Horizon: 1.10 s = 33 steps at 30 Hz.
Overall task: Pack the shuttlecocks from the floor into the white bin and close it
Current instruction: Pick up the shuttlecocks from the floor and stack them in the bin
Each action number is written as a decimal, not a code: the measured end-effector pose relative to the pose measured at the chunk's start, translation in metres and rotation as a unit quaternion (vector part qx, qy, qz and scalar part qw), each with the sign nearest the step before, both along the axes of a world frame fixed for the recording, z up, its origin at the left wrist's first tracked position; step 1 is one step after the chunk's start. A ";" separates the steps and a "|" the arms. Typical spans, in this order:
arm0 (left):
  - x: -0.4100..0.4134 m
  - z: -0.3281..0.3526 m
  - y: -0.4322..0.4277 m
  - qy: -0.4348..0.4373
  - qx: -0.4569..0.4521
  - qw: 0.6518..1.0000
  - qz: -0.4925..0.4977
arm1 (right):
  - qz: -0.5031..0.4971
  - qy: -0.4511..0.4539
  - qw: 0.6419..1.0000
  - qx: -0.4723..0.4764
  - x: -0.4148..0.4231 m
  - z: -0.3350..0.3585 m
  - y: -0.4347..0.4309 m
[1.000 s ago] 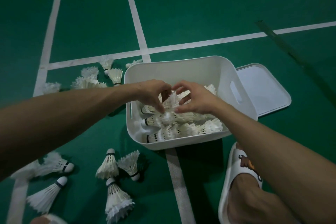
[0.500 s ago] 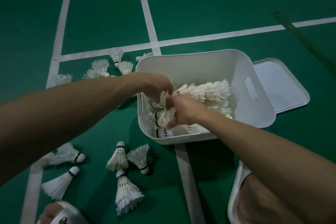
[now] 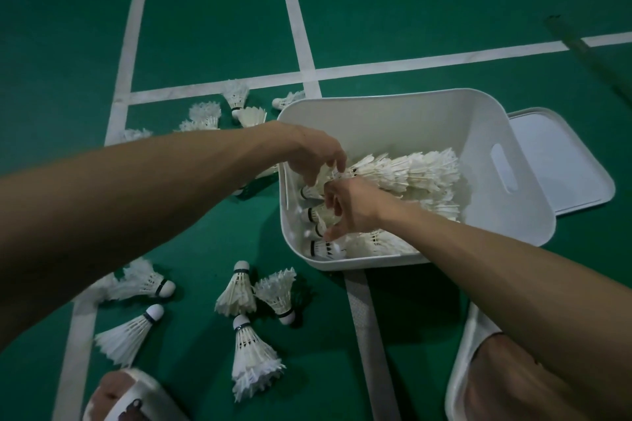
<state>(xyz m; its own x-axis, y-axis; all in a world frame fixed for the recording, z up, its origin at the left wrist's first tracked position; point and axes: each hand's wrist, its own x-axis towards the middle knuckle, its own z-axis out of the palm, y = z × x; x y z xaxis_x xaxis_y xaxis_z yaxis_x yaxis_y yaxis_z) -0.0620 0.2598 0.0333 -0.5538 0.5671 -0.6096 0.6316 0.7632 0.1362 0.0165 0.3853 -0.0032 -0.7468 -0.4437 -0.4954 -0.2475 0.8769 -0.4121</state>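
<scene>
Writing: dark printed bands are seen on the cork ends of several shuttlecocks, too small to be read. A dark figure is printed on the strap of the left slipper (image 3: 136, 396); no words can be made out.

Fingers: the left hand (image 3: 307, 154) is reached over the bin's left wall, fingers curled downward and drawn narrow, the tips pinched on the left end of the nested row (image 3: 410, 171). The right hand (image 3: 352, 205) is set just beneath it, thumb laid against the same end of the row, the other fingers curled tightly into the feathers. How much is held under the right palm is hidden.

Task's things: the white bin (image 3: 403, 120) is stood open on the green court floor (image 3: 410, 10). The nested row is laid lengthwise across its upper part, feathers toward the handle slot. More rows are laid below it, corks to the left. The lid (image 3: 561, 161) is laid flat on the floor, just beside the bin's right wall and partly tucked behind it.

Surroundings: five loose shuttlecocks (image 3: 253, 359) are scattered near the bin's front left corner; a far cluster (image 3: 236, 96) is lying beyond the left forearm, partly covered by it. White court lines (image 3: 294, 10) are crossed behind the bin, and one is run under it. The right slipper (image 3: 468, 369) is seen at the lower right, partly covered by the right forearm.
</scene>
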 end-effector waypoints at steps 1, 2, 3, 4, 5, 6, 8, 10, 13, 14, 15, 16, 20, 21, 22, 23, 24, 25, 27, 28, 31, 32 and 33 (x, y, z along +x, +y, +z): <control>0.000 0.000 0.000 0.000 0.001 1.000 0.000 | -0.008 -0.021 1.000 -0.003 0.001 -0.001 0.000; 0.000 0.000 -0.001 -0.001 0.003 1.000 0.001 | -0.011 -0.044 0.999 0.000 0.002 -0.002 0.000; 0.000 -0.001 -0.001 -0.004 0.005 1.000 0.002 | -0.009 -0.061 0.998 0.008 0.004 -0.003 0.000; -0.001 -0.001 -0.001 -0.007 0.004 1.000 0.003 | -0.004 -0.072 0.997 0.016 0.004 -0.004 0.000; -0.001 -0.001 0.000 -0.009 0.003 1.000 0.003 | -0.002 -0.076 0.997 0.019 0.004 -0.003 0.000; -0.001 -0.002 0.000 -0.010 0.003 1.000 0.002 | -0.006 -0.081 0.997 0.014 0.004 -0.003 -0.001; -0.002 -0.002 0.001 -0.009 0.002 1.000 0.001 | -0.027 -0.092 0.995 -0.002 0.001 -0.003 0.000; -0.002 -0.002 -0.001 -0.011 0.006 1.000 0.004 | -0.069 -0.101 0.992 -0.038 0.001 -0.002 0.001; -0.001 0.000 -0.002 -0.010 0.010 1.000 0.007 | -0.119 -0.137 0.979 -0.095 0.003 0.000 0.002; 0.000 0.000 -0.002 -0.009 0.009 1.000 0.006 | -0.129 -0.174 0.970 -0.109 0.004 -0.001 0.001; 0.001 0.000 -0.001 -0.008 0.007 1.000 0.003 | -0.134 -0.214 0.960 -0.121 0.006 -0.002 0.000; 0.001 0.000 -0.001 -0.008 0.004 1.000 0.001 | -0.130 -0.242 0.953 -0.127 0.008 -0.004 -0.001; 0.002 -0.001 0.000 -0.010 -0.001 1.000 -0.010 | -0.119 -0.269 0.946 -0.137 0.005 -0.007 0.003; 0.002 0.001 -0.001 -0.010 0.002 1.000 -0.013 | -0.127 -0.284 0.940 -0.140 0.004 -0.003 0.006; 0.002 0.003 -0.002 -0.008 0.006 1.000 -0.015 | -0.126 -0.284 0.941 -0.135 0.002 0.003 0.009; 0.003 0.006 -0.004 -0.002 0.015 1.000 -0.016 | -0.113 -0.266 0.950 -0.117 0.001 0.011 0.011; 0.004 0.009 -0.006 0.006 0.027 1.000 -0.014 | -0.104 -0.241 0.959 -0.102 -0.001 0.017 0.014; 0.006 0.014 -0.009 0.018 0.046 0.999 -0.009 | -0.095 -0.213 0.968 -0.094 -0.002 0.024 0.017; 0.012 0.026 -0.016 0.051 0.102 0.993 0.016 | -0.092 -0.157 0.979 -0.090 -0.002 0.040 0.019; 0.016 0.032 -0.022 0.069 0.137 0.987 0.038 | -0.093 -0.123 0.983 -0.095 -0.001 0.049 0.018; 0.036 0.050 -0.048 0.126 0.251 0.951 0.130 | -0.121 -0.035 0.979 -0.162 0.010 0.080 0.001; 0.044 0.052 -0.060 0.141 0.281 0.935 0.166 | -0.132 -0.021 0.970 -0.203 0.017 0.089 -0.010; 0.052 0.052 -0.073 0.153 0.303 0.919 0.201 | -0.135 -0.013 0.961 -0.241 0.025 0.098 -0.022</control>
